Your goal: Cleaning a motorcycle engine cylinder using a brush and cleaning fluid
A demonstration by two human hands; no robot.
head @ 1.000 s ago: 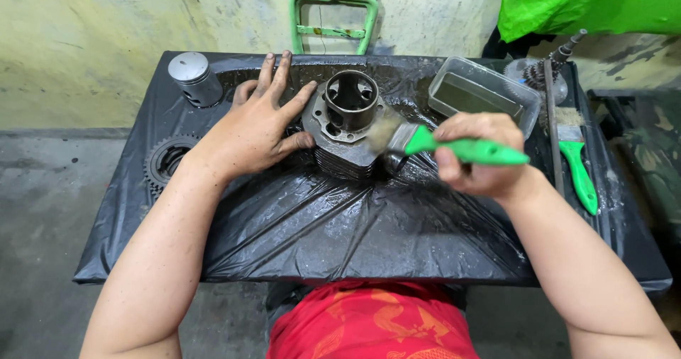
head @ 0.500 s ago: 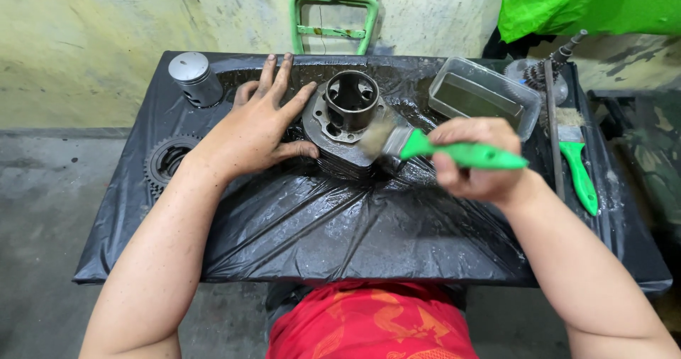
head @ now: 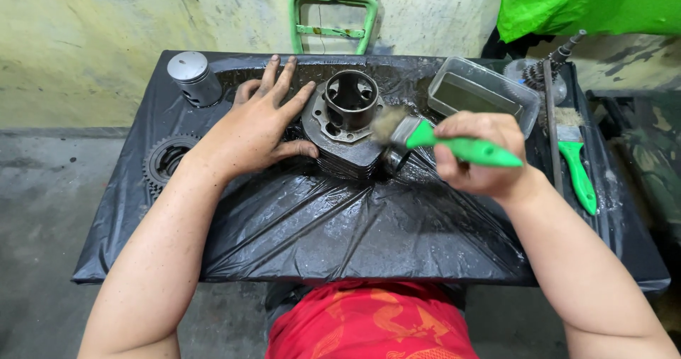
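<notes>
Since the earlier frames, the green-handled brush (head: 454,145) has been drawn slightly left, its bristles now laid on the engine cylinder (head: 345,121) rim; cleaning appears ongoing. The cylinder sits mid-table on black plastic sheeting (head: 319,224). The left hand (head: 259,128) is spread flat against it; the right hand (head: 479,153) is closed around the handle.

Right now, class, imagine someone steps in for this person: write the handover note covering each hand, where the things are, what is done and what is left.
Left hand: flat, fingers spread, bracing the engine cylinder on the black plastic sheet.
Right hand: gripping the green-handled brush, bristles at the cylinder's right side.
Nearby: clear tray of dark liquid behind the brush, piston far left, sprocket at left edge, second green brush at right.
Done: sheet and cylinder look wet.
Left: cylinder still looks grimy; probably more brushing.
</notes>
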